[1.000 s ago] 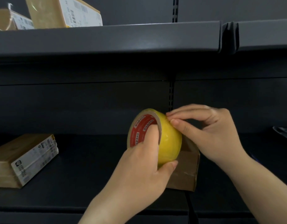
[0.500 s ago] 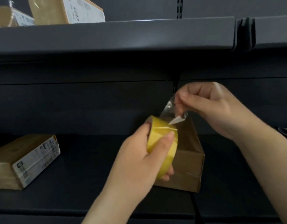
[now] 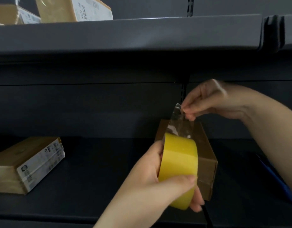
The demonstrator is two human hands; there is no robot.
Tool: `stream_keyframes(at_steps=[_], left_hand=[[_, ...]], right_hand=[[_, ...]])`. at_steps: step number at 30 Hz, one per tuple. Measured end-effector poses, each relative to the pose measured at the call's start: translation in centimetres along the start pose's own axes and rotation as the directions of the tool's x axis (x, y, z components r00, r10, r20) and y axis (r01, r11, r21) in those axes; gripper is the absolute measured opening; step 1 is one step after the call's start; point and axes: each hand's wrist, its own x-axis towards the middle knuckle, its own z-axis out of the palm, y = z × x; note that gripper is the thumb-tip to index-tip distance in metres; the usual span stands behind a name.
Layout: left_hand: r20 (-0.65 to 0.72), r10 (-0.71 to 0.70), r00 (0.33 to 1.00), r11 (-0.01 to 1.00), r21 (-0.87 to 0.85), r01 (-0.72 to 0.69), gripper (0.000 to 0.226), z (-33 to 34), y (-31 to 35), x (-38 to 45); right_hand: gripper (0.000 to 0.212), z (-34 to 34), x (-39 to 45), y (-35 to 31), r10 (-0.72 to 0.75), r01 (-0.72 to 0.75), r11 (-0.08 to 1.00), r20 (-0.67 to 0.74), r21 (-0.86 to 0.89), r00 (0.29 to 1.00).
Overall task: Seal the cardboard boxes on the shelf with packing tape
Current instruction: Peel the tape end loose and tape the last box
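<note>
While glossy (yellow), round tape roll [image 3: 179, 163] gripped.

Open shelf floor [image 3: 101, 175] between labelled boxes [image 3: 26, 163] and cardboard box [image 3: 206, 155]

Tape roll [image 3: 179, 163]: solid yellow outer surface. Pulled tape strip [image 3: 178, 124]: clear, with pale glare patches. Cardboard box [image 3: 206, 155] behind the roll: plain brown. Stacked boxes [image 3: 18, 165] at left: tan, with white labels printed in black. Shelf [image 3: 92, 170]: uniform dark grey. Upper-shelf boxes [image 3: 71, 9]: tan, with white barcode labels.
</note>
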Motion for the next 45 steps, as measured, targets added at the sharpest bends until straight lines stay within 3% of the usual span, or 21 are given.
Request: stream_keyframes(at_steps=[2, 6, 11, 15, 26, 31, 45], left_hand=[[0.049, 0.0, 0.999, 0.997, -0.08, 0.004, 0.036, 0.4, 0.0, -0.1], [0.056, -0.059, 0.997, 0.991, -0.119, 0.066, 0.034, 1.0, -0.6, -0.1], [0.009, -0.115, 0.993, 0.977, -0.179, 0.115, 0.032, 1.4, -1.2, 0.4], [0.038, -0.177, 0.984, 0.948, -0.264, 0.18, 0.045, 1.5, -2.0, 0.3], [-0.101, -0.206, 0.973, 0.974, -0.118, 0.194, 0.066, 0.8, -3.6, 0.1], [-0.146, -0.202, 0.968, 0.978, -0.092, 0.19, 0.064, 1.1, -4.1, 0.1], [-0.199, -0.179, 0.964, 0.982, -0.096, 0.162, 0.066, 1.1, -4.4, 0.1]], right_hand=[[0.014, -1.0, 1.5, 1.0, 0.064, -0.067, 0.995, -0.049, -0.069, 0.997], [0.009, -3.8, 5.7, 4.5, 0.209, -0.278, 0.932, -0.282, -0.233, 0.936], [0.006, -4.9, 8.7, 7.8, 0.324, -0.37, 0.872, -0.189, -0.32, 0.927], [0.005, -6.1, 9.1, 9.6, 0.355, -0.435, 0.827, -0.271, -0.356, 0.895], [0.006, -5.4, 9.1, 11.6, 0.358, -0.412, 0.846, -0.212, -0.338, 0.909], [0.006, -4.9, 9.2, 11.5, 0.37, -0.425, 0.832, -0.214, -0.357, 0.904], [0.007, -3.1, 9.4, 11.0, 0.341, -0.462, 0.818, -0.356, -0.344, 0.87]])
